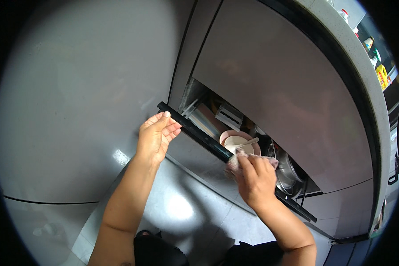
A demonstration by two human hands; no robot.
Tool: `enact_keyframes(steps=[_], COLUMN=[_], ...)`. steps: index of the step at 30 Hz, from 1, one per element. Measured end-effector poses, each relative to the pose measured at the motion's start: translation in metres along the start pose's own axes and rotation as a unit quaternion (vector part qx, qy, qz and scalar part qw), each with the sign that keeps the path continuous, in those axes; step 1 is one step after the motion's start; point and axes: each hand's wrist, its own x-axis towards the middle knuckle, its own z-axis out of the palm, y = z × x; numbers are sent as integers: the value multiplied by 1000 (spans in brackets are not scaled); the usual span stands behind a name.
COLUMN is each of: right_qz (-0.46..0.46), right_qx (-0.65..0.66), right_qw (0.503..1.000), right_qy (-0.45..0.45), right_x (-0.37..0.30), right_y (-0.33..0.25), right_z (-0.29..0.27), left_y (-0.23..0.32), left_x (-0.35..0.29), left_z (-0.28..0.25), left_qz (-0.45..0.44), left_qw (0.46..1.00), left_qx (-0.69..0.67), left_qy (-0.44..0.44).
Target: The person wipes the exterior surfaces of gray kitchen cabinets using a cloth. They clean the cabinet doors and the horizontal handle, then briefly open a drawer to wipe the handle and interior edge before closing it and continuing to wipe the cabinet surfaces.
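A low kitchen drawer stands pulled out, its black top edge (199, 133) running from upper left to lower right. My left hand (156, 135) rests with spread fingers against the left end of that edge and holds nothing. My right hand (255, 179) presses a crumpled pinkish cloth (236, 159) onto the edge near its middle. Inside the drawer lie a pink bowl (231, 135) with a cream bowl and a pale spoon (248, 142) in it, and metal pots (288, 170) farther right.
Grey cabinet fronts (279, 88) rise above the drawer, under a pale countertop edge (363, 66). Bottles and a yellow packet (380, 75) stand on the counter at the far right. A large glossy grey panel (75, 102) fills the left. Shiny grey floor tiles (181, 208) lie below.
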Motion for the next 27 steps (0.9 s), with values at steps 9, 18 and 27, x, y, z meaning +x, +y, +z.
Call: enact_keyframes(steps=[9,18,27], right_qz=[-32,-92,-100], right_qx=[-48,73,42], right_qw=[996,989,985], right_qy=[-62,-92,-135], right_x=[17,45,31], right_y=[-3,6,19], right_z=[3,4,-20], left_y=[1,-5,-4], left_x=[2,0,1], left_z=[0,4,-2], left_qz=[17,27,34], left_qw=[1000,1000,999], left_qx=[17,-6,-16], left_qy=[-4,-10,-3])
